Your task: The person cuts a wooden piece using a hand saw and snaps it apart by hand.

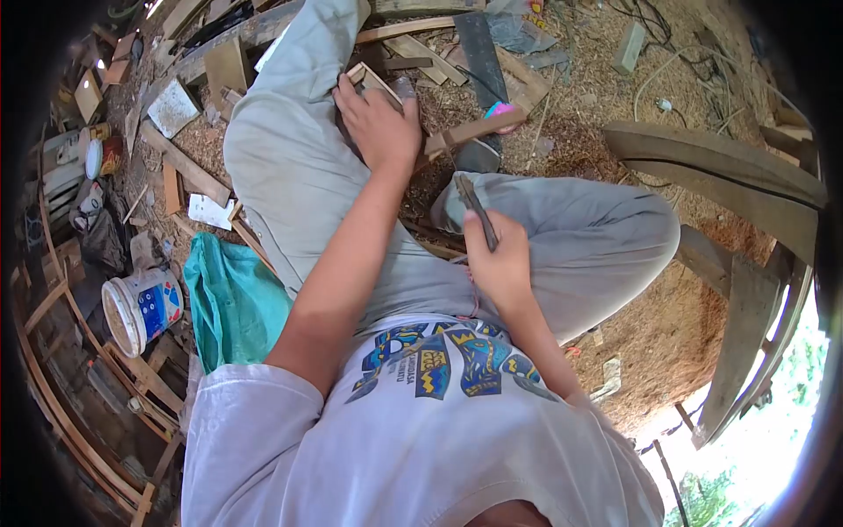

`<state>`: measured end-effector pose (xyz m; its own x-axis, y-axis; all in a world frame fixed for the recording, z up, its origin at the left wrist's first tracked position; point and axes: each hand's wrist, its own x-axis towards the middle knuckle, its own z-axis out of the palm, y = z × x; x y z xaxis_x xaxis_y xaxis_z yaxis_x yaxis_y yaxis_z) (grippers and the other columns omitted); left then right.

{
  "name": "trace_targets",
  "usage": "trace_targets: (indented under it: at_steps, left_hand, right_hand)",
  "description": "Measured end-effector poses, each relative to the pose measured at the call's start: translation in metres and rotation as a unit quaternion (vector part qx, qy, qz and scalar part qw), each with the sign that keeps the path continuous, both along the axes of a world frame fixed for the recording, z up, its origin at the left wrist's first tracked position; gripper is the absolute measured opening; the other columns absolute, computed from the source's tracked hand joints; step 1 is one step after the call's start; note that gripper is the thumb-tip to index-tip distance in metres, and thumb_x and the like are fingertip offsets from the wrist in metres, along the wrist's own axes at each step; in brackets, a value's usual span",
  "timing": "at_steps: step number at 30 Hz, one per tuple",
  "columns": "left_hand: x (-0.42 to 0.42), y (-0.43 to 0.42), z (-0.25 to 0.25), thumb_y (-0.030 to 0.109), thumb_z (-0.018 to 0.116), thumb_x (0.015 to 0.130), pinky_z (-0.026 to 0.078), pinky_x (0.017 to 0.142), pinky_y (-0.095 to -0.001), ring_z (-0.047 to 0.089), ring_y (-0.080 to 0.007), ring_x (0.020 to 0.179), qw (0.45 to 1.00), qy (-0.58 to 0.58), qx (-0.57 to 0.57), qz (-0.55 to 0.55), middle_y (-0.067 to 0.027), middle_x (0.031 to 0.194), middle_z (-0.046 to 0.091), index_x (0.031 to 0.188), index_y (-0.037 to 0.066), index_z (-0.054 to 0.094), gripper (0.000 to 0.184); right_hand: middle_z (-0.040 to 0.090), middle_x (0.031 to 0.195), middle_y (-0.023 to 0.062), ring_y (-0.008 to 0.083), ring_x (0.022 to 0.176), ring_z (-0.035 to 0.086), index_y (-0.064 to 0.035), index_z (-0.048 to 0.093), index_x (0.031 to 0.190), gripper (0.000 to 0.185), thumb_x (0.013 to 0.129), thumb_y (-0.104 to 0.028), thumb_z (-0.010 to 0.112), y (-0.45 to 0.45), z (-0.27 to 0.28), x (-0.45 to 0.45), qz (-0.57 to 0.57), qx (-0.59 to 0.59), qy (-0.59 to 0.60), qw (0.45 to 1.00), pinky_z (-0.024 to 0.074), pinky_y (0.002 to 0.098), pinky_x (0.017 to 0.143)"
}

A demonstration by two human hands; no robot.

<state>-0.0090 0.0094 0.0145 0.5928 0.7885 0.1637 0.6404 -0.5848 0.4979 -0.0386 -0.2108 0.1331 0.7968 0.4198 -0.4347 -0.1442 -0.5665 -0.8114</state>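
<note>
My left hand (379, 126) is bent over a small light-wood frame or box edge (384, 85), with its fingers over the near side. Part of that piece is hidden under the palm. To the right of the hand lies a brown wooden bar (479, 131) with a notch or band across it; whether it joins the frame I cannot tell. My right hand (499, 250) is closed around a slim dark-handled tool (477, 211), held over my lap. A thin tip points up toward the bar, too fine to name the tool's kind.
Wood offcuts (421, 57) and shavings cover the ground ahead. A white-and-blue bucket (143, 309) and a teal sack (230, 303) are at my left. Large curved timbers (716, 176) stand at the right. A pink-and-blue item (500, 111) lies behind the bar.
</note>
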Motion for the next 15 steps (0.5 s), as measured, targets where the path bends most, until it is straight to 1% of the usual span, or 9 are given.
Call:
trace_targets:
  at_steps: [2,3,5,6,8,11,12,14,15]
  left_hand:
    - [-0.003,-0.002,-0.002,0.028,0.077,0.087,0.026,0.128,-0.0572,0.026,-0.0548,0.154,1.000,0.002,0.012,-0.006,-0.0354,0.164,0.030,0.114,-0.010,0.057,0.050]
    - [-0.002,-0.002,-0.003,0.029,0.077,0.088,0.026,0.128,-0.0570,0.025,-0.0546,0.154,1.000,0.004,0.024,-0.013,-0.0351,0.164,0.029,0.114,-0.010,0.057,0.051]
    - [0.001,-0.001,-0.003,0.029,0.078,0.088,0.025,0.128,-0.0567,0.025,-0.0544,0.154,1.000,0.007,0.022,-0.012,-0.0349,0.165,0.029,0.115,-0.010,0.057,0.052]
    - [0.000,-0.002,-0.003,0.029,0.078,0.088,0.025,0.128,-0.0563,0.025,-0.0542,0.155,1.000,0.014,0.020,-0.007,-0.0347,0.165,0.028,0.115,-0.010,0.057,0.052]
    - [0.002,-0.001,-0.003,0.028,0.078,0.088,0.025,0.128,-0.0561,0.024,-0.0542,0.155,1.000,0.009,0.016,-0.008,-0.0348,0.165,0.029,0.115,-0.010,0.057,0.051]
    - [-0.003,-0.005,-0.001,0.027,0.077,0.089,0.026,0.128,-0.0558,0.024,-0.0541,0.155,1.000,0.008,0.012,0.001,-0.0346,0.165,0.029,0.114,-0.010,0.057,0.050]
    - [-0.001,-0.005,-0.001,0.027,0.077,0.089,0.026,0.128,-0.0556,0.024,-0.0540,0.155,1.000,0.014,0.011,-0.003,-0.0344,0.165,0.029,0.115,-0.011,0.057,0.050]
    - [0.000,-0.004,0.000,0.027,0.078,0.088,0.026,0.128,-0.0553,0.025,-0.0533,0.155,1.000,0.013,0.008,-0.001,-0.0338,0.165,0.029,0.117,-0.011,0.057,0.052]
    - [0.000,-0.004,-0.001,0.027,0.077,0.088,0.026,0.128,-0.0553,0.024,-0.0529,0.155,1.000,0.013,0.016,-0.002,-0.0335,0.165,0.029,0.119,-0.011,0.057,0.053]
  right_hand:
    - [0.042,0.061,0.0039,0.0081,0.062,0.038,0.0021,0.057,0.076,0.037,0.105,-0.020,0.064,-0.024,0.014,-0.017,-0.014,0.021,-0.034,0.999,0.0336,0.0357,0.054]
    - [0.041,0.060,0.0017,0.0068,0.062,0.038,0.0019,0.055,0.075,0.037,0.104,-0.019,0.066,-0.040,0.019,-0.026,-0.025,0.035,-0.039,0.998,0.0324,0.0342,0.053]
    - [0.040,0.060,0.0009,0.0063,0.063,0.038,0.0019,0.054,0.075,0.037,0.104,-0.018,0.066,-0.053,0.027,-0.027,-0.020,0.014,-0.027,0.999,0.0323,0.0337,0.053]
    - [0.040,0.061,0.0002,0.0058,0.063,0.038,0.0019,0.054,0.075,0.037,0.103,-0.018,0.066,-0.056,0.030,-0.027,-0.010,-0.005,-0.012,1.000,0.0323,0.0333,0.053]
    - [0.040,0.061,-0.0002,0.0058,0.064,0.038,0.0019,0.054,0.075,0.037,0.103,-0.017,0.066,-0.028,0.018,-0.014,0.003,0.012,-0.013,1.000,0.0321,0.0330,0.053]
    - [0.053,0.059,0.0149,0.0104,0.058,0.046,0.0010,0.062,0.076,0.033,0.100,-0.021,0.068,0.003,0.002,-0.001,-0.018,0.000,-0.009,1.000,0.0414,0.0379,0.054]
    - [0.053,0.059,0.0149,0.0104,0.058,0.046,0.0010,0.062,0.076,0.033,0.100,-0.021,0.068,-0.007,0.008,-0.003,-0.015,0.000,-0.013,1.000,0.0414,0.0379,0.054]
    - [0.053,0.059,0.0130,0.0101,0.058,0.047,0.0017,0.062,0.076,0.033,0.101,-0.020,0.069,-0.046,0.030,-0.022,-0.007,0.003,0.004,1.000,0.0409,0.0364,0.054]
    - [0.053,0.058,0.0110,0.0091,0.059,0.048,0.0023,0.062,0.077,0.033,0.101,-0.020,0.069,-0.056,0.037,-0.029,-0.019,-0.014,0.003,1.000,0.0401,0.0350,0.054]
